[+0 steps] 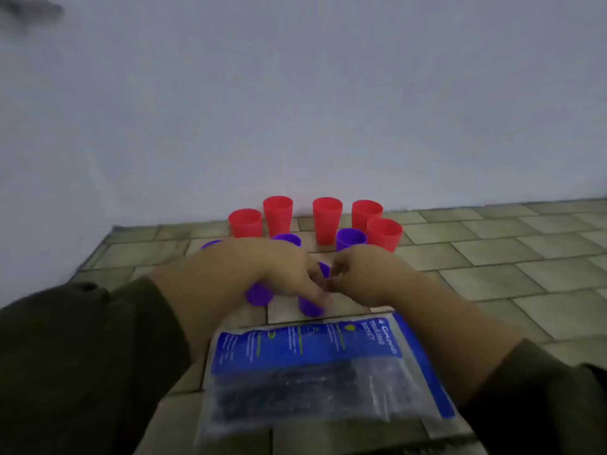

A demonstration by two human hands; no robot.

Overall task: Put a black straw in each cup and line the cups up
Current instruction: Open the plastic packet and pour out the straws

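Head view: we are looking down on a tiled floor point(492, 257) that is meeting a pale wall point(295, 93). The picture is blurred throughout.

Five red cups point(327, 218) are standing upright in a loose arc close to the wall, mouths up. Just in front of them, purple cups point(350, 238) are standing in a scattered group. One is just beside the rightmost red cup, and another point(285, 239) is showing above the left knuckles. Two more are sitting nearer the person, partly covered by the left hand.

The left hand point(262, 274) is reaching over the purple group, back upward. Its fingers point(315, 290) are curling down onto the nearest purple cup point(310, 305). We cannot tell whether they are gripping it or only touching it.

The right hand point(364, 277) is coming in from the other side with its fingers point(338, 270) bent inward, their tips meeting the left fingers. We cannot tell whether they are pinching anything.

A clear bag point(410, 389) with a blue printed label is lying flat on the floor nearest the person, between the two forearms. The black straws point(295, 385) are lying bundled inside it. Dark olive sleeves point(82, 356) are covering both arms up to the wrists.
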